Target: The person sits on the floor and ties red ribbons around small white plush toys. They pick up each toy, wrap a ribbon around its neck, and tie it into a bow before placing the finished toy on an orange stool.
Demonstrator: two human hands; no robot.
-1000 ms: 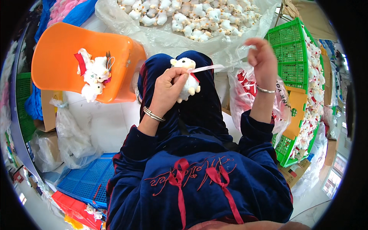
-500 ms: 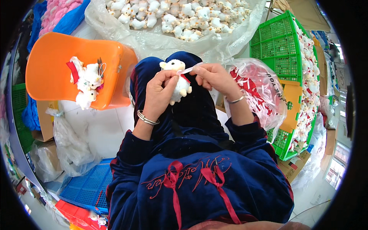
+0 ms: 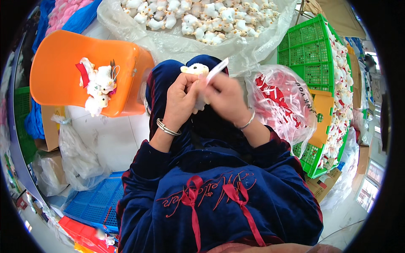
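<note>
A small white plush lamb (image 3: 198, 68) is held upright over my lap, its head showing above my fingers. My left hand (image 3: 182, 95) is closed round its upper body, with thumb and forefinger pinched at the neck. A white ribbon-like strip (image 3: 218, 69) rises from the neck, its free end pointing up and right. Close against the toy's right side, my right hand (image 3: 227, 98) is curled and blurred by motion. Its fingertips are at the base of the strip, and what they grip is hidden. The lamb's middle is mostly covered by both hands.
An orange chair (image 3: 55, 71) at left bears a few plush lambs (image 3: 100, 80) and a dark-tipped tool. Beyond my knees, a clear plastic sheet (image 3: 168, 48) holds many plush toys. At right are a clear bag (image 3: 301, 122) of red and white strips and a green crate (image 3: 301, 46).
My right hand has come down and inward against the lamb, curling its fingers. The strip, earlier stretched sideways to that hand, now stands up with a free end. The red piece at the chest is covered.
</note>
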